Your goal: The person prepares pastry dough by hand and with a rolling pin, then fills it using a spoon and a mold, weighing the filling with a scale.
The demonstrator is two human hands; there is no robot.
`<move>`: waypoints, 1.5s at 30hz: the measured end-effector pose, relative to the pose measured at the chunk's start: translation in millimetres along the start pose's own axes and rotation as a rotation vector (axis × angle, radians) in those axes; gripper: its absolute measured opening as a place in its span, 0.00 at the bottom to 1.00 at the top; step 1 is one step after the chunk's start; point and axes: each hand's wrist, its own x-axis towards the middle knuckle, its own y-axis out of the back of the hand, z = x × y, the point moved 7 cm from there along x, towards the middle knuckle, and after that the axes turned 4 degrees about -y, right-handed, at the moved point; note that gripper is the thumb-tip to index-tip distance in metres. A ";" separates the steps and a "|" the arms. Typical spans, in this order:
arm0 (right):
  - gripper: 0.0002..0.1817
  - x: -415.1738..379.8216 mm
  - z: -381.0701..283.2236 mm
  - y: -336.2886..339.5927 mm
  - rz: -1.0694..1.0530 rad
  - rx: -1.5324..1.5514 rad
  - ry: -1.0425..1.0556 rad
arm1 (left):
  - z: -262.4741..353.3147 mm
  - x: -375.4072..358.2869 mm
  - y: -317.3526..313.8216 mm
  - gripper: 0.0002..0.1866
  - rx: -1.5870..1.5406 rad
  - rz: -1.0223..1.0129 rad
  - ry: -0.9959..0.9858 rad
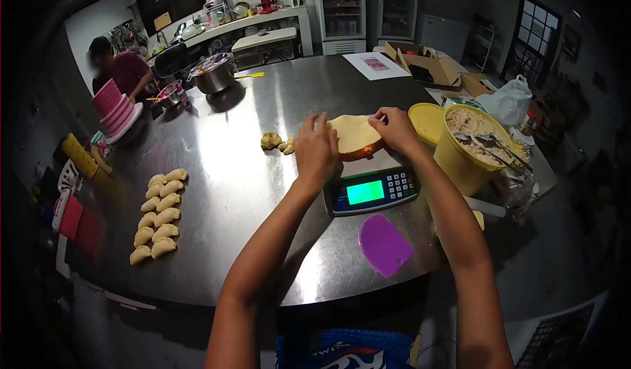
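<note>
A flat, pale sheet of dough (355, 132) lies over an orange object (369, 150) that shows only along its near edge; its kind is mostly hidden. Both rest above the platform of a digital scale (378, 190) with a lit green display. My left hand (317, 150) is at the dough's left side, fingers apart and thumb by its edge. At the upper right edge, my right hand (396, 130) pinches the dough between thumb and fingers. Small lumps of dough (271, 141) sit left of my left hand. A purple dough scraper (384, 245) lies in front of the scale.
Folded, crimped pastries (158, 218) stand in two columns at left. A yellow bucket of filling (470, 145) with metal utensils is at right beside a yellow lid (426, 123). Farther back are a metal pot (214, 78), a pink tiered cake (118, 109) and a person (128, 73).
</note>
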 end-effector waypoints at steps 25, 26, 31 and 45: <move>0.50 -24.0 3.2 -33.3 -0.324 -0.228 0.084 | -1.3 -9.9 -43.1 0.50 0.061 -0.447 -0.024; 0.50 -24.7 2.3 -32.1 -0.331 -0.235 0.089 | -1.9 -10.0 -44.9 0.50 0.083 -0.491 -0.034; 0.51 -29.6 -1.1 -29.4 -0.307 -0.273 0.086 | -1.6 -8.5 -44.1 0.51 0.086 -0.523 -0.052; 0.52 -9.3 15.3 -30.2 -0.406 -0.079 0.006 | -8.2 -1.6 -42.3 0.56 0.034 -0.602 -0.066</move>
